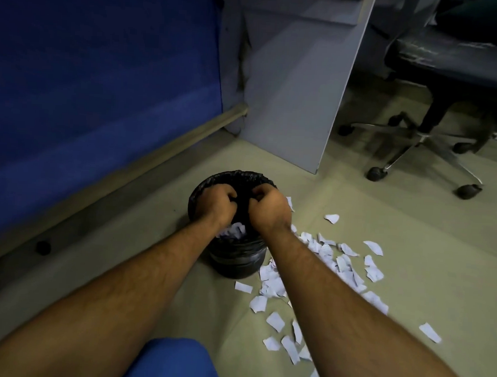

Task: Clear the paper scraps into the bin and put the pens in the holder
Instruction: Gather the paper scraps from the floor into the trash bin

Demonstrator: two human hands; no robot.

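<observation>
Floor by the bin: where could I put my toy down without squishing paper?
Bare floor lies left of the bin, toward the blue partition. Right of the bin is crowded with paper scraps.

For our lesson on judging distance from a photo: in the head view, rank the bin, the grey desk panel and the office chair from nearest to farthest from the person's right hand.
From the right hand:
1. Bin, directly under the hand.
2. Grey desk panel, standing beyond the bin.
3. Office chair, far right, past the panel.
</observation>
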